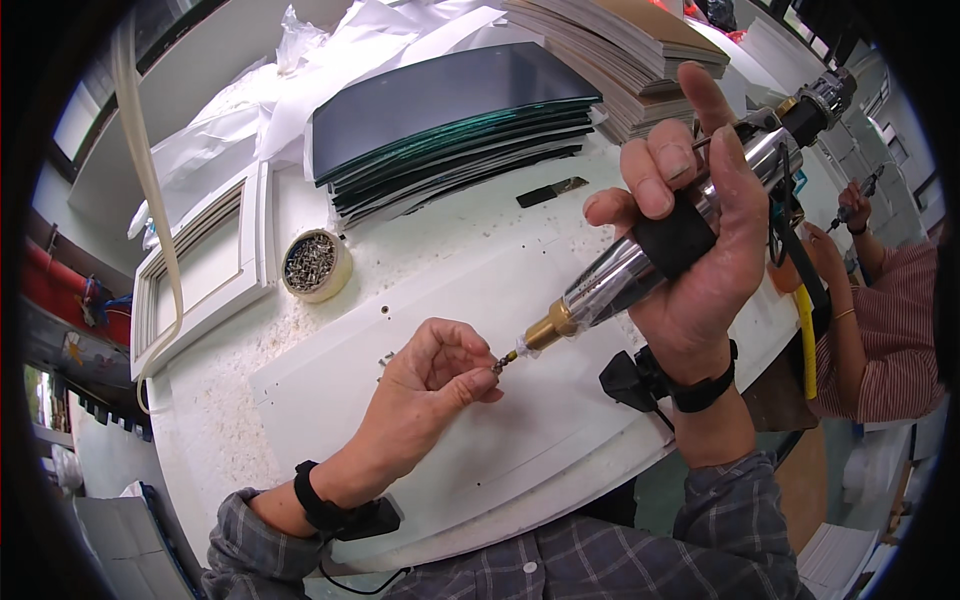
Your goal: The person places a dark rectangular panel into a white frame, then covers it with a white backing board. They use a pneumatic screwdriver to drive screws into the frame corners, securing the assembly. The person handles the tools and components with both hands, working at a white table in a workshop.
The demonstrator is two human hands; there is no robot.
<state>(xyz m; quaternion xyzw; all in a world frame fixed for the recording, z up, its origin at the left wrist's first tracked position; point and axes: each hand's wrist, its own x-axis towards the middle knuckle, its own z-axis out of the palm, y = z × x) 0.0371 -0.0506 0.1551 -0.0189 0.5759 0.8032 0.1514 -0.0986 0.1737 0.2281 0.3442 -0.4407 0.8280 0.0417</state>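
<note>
My left hand (pixel 432 375) has its fingers pinched tight on a small screw (pixel 497 366) at the bit tip. My right hand (pixel 690 250) is wrapped closed around the pneumatic screwdriver (pixel 640 265), angled above the white panel (pixel 470 420) on the bench (pixel 230 400); a tub of screws (pixel 312 264) sits nearby.
</note>
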